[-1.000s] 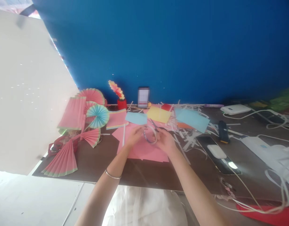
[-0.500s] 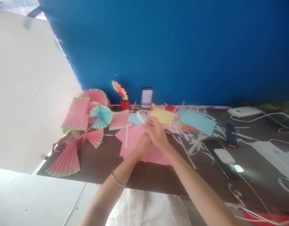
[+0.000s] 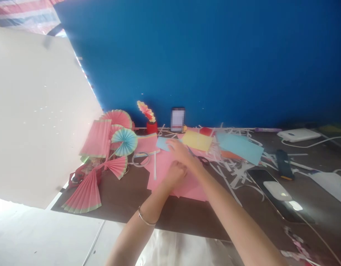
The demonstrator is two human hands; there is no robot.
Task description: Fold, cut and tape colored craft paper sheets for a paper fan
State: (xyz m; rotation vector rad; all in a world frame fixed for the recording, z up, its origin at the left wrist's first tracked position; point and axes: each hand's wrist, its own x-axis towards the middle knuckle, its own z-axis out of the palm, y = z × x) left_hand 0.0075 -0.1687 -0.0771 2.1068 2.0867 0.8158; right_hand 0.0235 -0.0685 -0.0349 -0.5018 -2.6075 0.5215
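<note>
My left hand (image 3: 176, 173), with a bangle on its wrist, rests closed on a stack of pink paper sheets (image 3: 162, 168); whatever its curled fingers hold is hidden. My right hand (image 3: 183, 152) reaches across above it, fingers stretched towards a small light blue paper (image 3: 162, 144). Nothing shows in the right fingers. A pale, see-through ring like a roll of tape (image 3: 141, 153) is at the left edge of the pink sheets. A white paper strip (image 3: 155, 166) lies on them. Dark scissor handles (image 3: 204, 160) show just right of my right hand.
Pleated pink paper fans (image 3: 83, 192) and a round blue fan (image 3: 124, 142) lie at left. A red pot (image 3: 152, 128) and an upright phone (image 3: 177, 120) stand at the back. Cut paper strips (image 3: 241, 173), a blue sheet (image 3: 239, 146) and a large phone (image 3: 270, 195) cover the right.
The white curved thing at my right fingertips is gone from them, and a tape-like ring now shows left of the pink sheets. My left hand sits slightly lower; the view has shifted.
</note>
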